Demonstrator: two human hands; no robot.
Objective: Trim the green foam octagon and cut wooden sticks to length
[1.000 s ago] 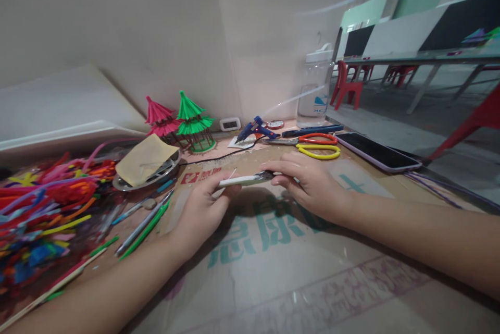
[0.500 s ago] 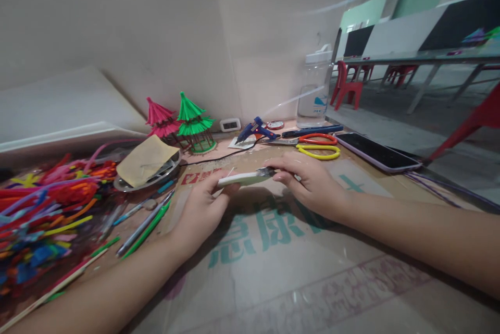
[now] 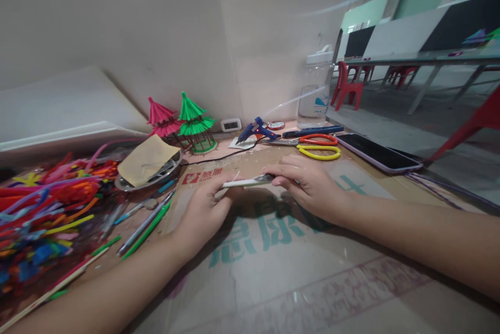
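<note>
Left hand (image 3: 203, 209) is pinched on the near end of a thin pale strip (image 3: 244, 183), thumb on top, fingers curled under. My right hand (image 3: 308, 188) is clamped on the other end, where the strip turns dark, fingertips pressed down over it. So the strip sits level between both hands, just above the printed cardboard (image 3: 273, 261) that covers the surface, right in the middle of my view. I can't tell what the strip is made of; I see it edge-on.

Off to my left there's a bright heap of pipe cleaners (image 3: 47, 203), and a few pens (image 3: 144, 222) lie beside my left wrist. Behind them a metal dish (image 3: 128, 184) carries a tan sheet (image 3: 146, 159). Further back stand a pink paper pagoda (image 3: 162, 120) and a green one (image 3: 195, 123). Past my right hand lie a blue glue gun (image 3: 255, 130), scissors (image 3: 318, 152), and a phone (image 3: 377, 150), face up.
</note>
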